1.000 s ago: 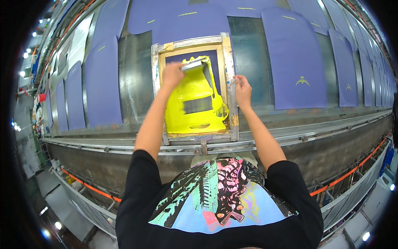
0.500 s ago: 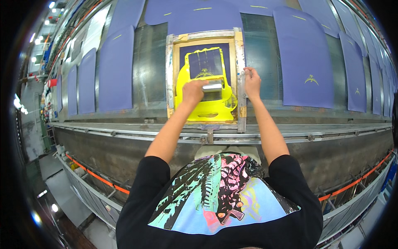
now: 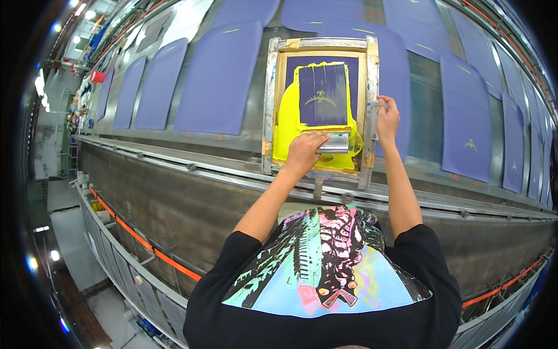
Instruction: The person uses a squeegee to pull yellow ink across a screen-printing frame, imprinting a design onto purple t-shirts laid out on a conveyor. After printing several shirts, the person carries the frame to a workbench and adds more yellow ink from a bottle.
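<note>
My left hand (image 3: 305, 152) grips a metal squeegee (image 3: 334, 143) low inside a wooden-framed printing screen (image 3: 269, 99). Bright yellow ink (image 3: 285, 137) is spread around the lower and left parts of the mesh and along the edges of a purple window (image 3: 322, 81), where a small arched design shows. The screen lies over a purple fabric piece (image 3: 394, 70). At the frame's right side my right hand (image 3: 387, 113) grips the rail, fingers pinched on it.
More purple fabric pieces (image 3: 215, 75) lie along the long metal table (image 3: 424, 116) to left and right. A steel rail (image 3: 232, 168) runs along its front edge, with orange tubing (image 3: 145, 238) below. A red object (image 3: 97, 77) sits at the far left.
My left hand has pulled the squeegee down from the screen's top to its lower part, uncovering the purple window. The view has turned, so the screen appears further right.
</note>
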A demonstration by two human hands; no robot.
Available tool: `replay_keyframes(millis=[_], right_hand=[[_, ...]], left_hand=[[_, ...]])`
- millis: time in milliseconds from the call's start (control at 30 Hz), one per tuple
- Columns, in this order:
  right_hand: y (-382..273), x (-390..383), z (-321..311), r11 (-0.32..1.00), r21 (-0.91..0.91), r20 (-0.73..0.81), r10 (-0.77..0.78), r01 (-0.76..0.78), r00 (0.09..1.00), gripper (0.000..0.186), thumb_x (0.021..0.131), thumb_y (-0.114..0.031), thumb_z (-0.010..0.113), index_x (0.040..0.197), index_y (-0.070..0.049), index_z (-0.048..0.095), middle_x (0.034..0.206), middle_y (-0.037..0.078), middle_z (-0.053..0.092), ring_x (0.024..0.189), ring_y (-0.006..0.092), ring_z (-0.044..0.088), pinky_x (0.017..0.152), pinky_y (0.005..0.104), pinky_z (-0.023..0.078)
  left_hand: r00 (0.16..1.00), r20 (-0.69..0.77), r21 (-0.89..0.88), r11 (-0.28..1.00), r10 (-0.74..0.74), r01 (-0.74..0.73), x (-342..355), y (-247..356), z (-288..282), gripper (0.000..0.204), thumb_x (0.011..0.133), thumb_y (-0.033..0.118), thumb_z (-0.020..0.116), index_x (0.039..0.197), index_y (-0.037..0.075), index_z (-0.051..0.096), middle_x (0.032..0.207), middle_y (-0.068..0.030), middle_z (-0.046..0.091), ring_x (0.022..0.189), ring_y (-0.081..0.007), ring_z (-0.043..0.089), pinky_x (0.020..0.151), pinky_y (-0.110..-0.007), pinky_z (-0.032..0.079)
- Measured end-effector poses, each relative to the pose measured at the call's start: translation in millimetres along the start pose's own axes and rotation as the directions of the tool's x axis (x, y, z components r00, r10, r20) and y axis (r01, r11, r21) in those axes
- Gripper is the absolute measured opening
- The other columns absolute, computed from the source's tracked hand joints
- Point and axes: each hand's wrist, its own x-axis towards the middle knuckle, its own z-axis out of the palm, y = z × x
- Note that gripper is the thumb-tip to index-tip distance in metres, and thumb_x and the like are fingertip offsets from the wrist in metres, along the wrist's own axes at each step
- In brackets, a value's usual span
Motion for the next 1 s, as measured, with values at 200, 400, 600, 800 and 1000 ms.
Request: replay_keyframes(millis=[200, 400, 600, 800, 1000], right_hand=[[-2.5, -3.9, 28.0, 0.993, 0.069, 0.041, -0.104, 0.101, 0.994, 0.024, 0.105, -0.027, 0.057, 0.108, -0.007, 0.070, 0.083, 0.013, 0.070, 0.076, 0.0238, 0.066, 0.072, 0.0406, 0.050], [-28.1, 15.7, -1.1, 0.947, 0.252, 0.089, -0.229, 0.201, 0.969, 0.036, 0.108, -0.032, 0.041, 0.114, -0.004, 0.062, 0.104, 0.023, 0.067, 0.099, 0.0432, 0.065, 0.086, 0.0513, 0.050], [75.2, 150.3, -320.2, 0.930, 0.328, 0.020, -0.181, 0.165, 0.983, 0.018, 0.105, -0.020, 0.053, 0.111, -0.005, 0.062, 0.072, 0.023, 0.062, 0.069, 0.0426, 0.064, 0.063, 0.0484, 0.047], [110.2, 196.6, -444.0, 0.941, 0.323, -0.007, -0.109, 0.105, 0.994, 0.017, 0.105, -0.018, 0.053, 0.110, -0.005, 0.062, 0.075, 0.023, 0.064, 0.070, 0.0420, 0.063, 0.063, 0.0487, 0.046], [80.0, 211.6, -413.3, 0.948, 0.303, 0.030, -0.111, 0.096, 0.993, 0.017, 0.104, -0.020, 0.053, 0.110, -0.006, 0.061, 0.091, 0.024, 0.070, 0.090, 0.0476, 0.066, 0.075, 0.0547, 0.051]], left_hand=[[0.998, -0.029, 0.004, 0.998, -0.058, 0.058, -6.2, -13.0, -20.8, 0.048, 0.071, -0.006, 0.067, 0.115, 0.012, 0.075, 0.123, -0.0058, 0.073, 0.115, -0.0259, 0.068, 0.098, -0.039, 0.055], [0.995, -0.062, 0.055, 0.995, -0.076, 0.080, 21.7, 32.2, -48.4, 0.042, 0.073, -0.007, 0.066, 0.111, 0.006, 0.077, 0.119, -0.0135, 0.074, 0.113, -0.0319, 0.069, 0.098, -0.041, 0.053], [0.978, -0.155, 0.094, 0.984, -0.138, 0.154, 108.4, 337.2, 146.4, 0.051, 0.072, -0.011, 0.060, 0.117, 0.005, 0.075, 0.121, -0.0136, 0.074, 0.114, -0.0312, 0.069, 0.101, -0.040, 0.052], [0.984, -0.126, 0.063, 0.989, -0.124, 0.133, 161.8, 425.4, 206.8, 0.054, 0.071, -0.015, 0.060, 0.118, 0.005, 0.075, 0.117, -0.0144, 0.075, 0.111, -0.0324, 0.070, 0.097, -0.041, 0.053], [0.951, -0.168, 0.001, 0.965, -0.260, 0.264, 160.9, 400.7, 172.5, 0.049, 0.075, -0.013, 0.059, 0.118, 0.006, 0.075, 0.116, -0.0153, 0.075, 0.108, -0.0337, 0.070, 0.094, -0.040, 0.053]])
